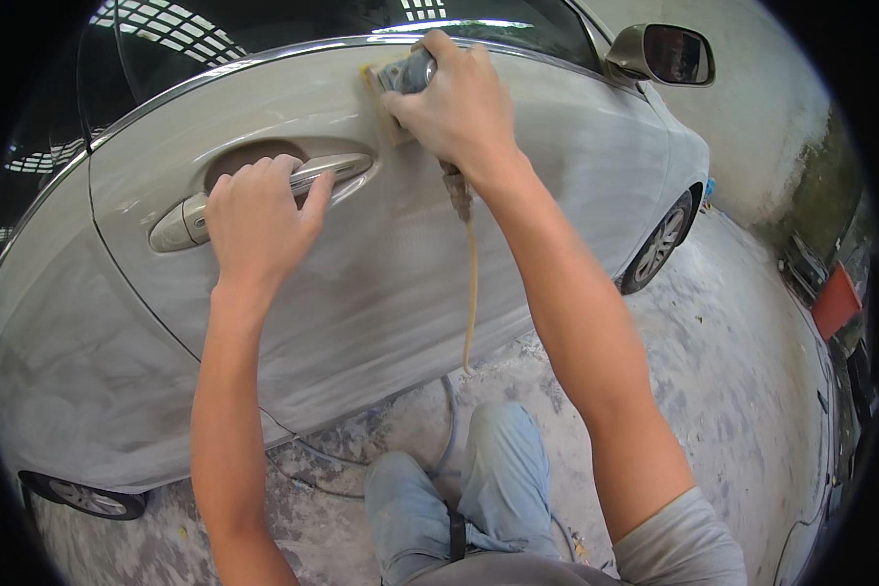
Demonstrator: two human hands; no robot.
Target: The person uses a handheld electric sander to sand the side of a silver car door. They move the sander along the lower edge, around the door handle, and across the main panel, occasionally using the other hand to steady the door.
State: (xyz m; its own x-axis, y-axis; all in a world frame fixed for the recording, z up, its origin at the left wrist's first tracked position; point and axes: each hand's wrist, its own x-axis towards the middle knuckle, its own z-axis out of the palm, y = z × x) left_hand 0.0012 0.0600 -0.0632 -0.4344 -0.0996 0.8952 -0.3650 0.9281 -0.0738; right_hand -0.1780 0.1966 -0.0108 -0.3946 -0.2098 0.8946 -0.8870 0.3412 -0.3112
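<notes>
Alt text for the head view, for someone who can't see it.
A person's right hand holds a sander against a pale, dusty car door, below the window trim; the left hand rests over the door handle. A thin hose hangs from the sander.

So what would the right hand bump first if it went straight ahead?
The right hand would probably meet the shiny strip under the car window, though depth is hard to judge.
</notes>
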